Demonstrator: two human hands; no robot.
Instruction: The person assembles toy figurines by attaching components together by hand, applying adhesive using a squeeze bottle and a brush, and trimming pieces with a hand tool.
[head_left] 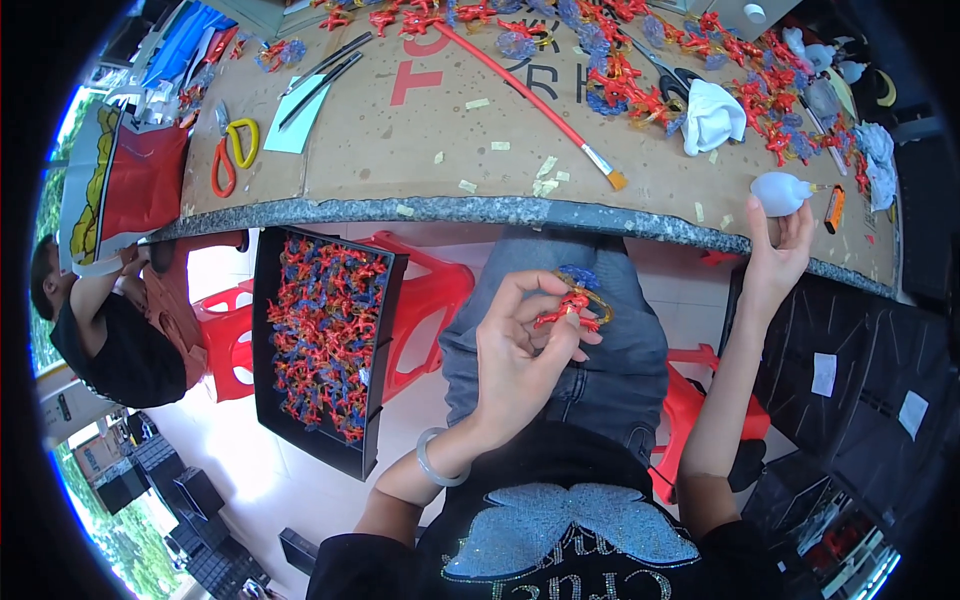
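Note:
My left hand (525, 340) pinches a small red plastic figure (574, 308) with blue and amber see-through parts, above my lap. Its finer details are partly covered by my fingers. At the table's right front edge, my right hand (778, 250) has its fingers around a white squeeze bottle (778, 192), whose thin tip points right. Just right of that tip lies an orange lighter-like object (834, 209). Many similar red, blue and amber figures (620, 85) lie along the far side of the cardboard-covered table (400, 150).
A black tray (262, 400) full of figures rests on red stools at left. On the table lie scissors (235, 150), a long red brush (530, 95), tweezers (325, 80), black-handled scissors (668, 75) and a white cloth (712, 118). Another person (120, 340) sits at far left.

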